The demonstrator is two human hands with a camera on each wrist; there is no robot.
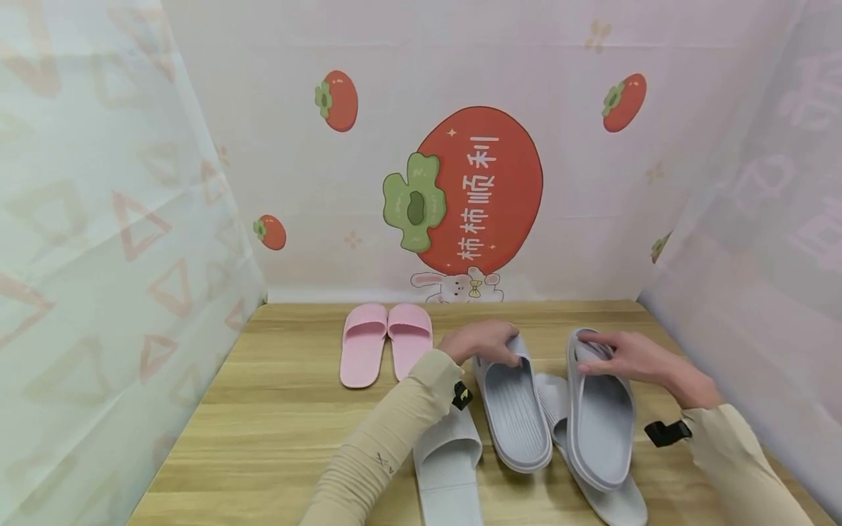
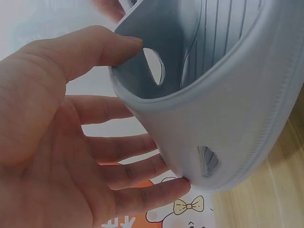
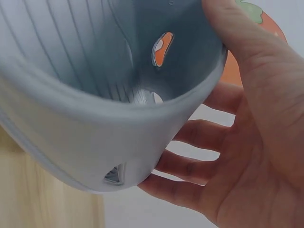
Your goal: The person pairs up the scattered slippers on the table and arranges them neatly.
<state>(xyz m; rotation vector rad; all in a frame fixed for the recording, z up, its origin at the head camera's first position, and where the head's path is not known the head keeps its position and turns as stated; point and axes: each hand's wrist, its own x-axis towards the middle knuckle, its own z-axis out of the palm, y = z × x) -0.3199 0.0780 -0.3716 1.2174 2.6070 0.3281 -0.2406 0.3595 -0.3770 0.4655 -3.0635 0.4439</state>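
Note:
In the head view, my left hand [image 1: 485, 341] pinches the toe end of a blue-grey slipper [image 1: 514, 416]. Its thumb reaches inside the opening and its fingers lie along the outside of the vamp [image 2: 228, 109]. My right hand [image 1: 631, 358] grips the matching slipper [image 1: 604, 431] the same way, thumb inside the upper [image 3: 114, 128]. Both toes point away from me and are raised; whether the heels touch anything I cannot tell. Below the right-hand slipper a pale grey open-toe slipper [image 1: 621, 504] shows partly. Its mate [image 1: 449, 475] lies left of the left-hand slipper, its toe partly hidden by my sleeve.
A pair of pink slippers, one left [image 1: 364, 354] and one right [image 1: 409, 337], stands at the back of the wooden tabletop [image 1: 263, 438]. My left forearm partly covers the right one. A printed cloth wall [image 1: 296, 175] closes off the back, with others at both sides.

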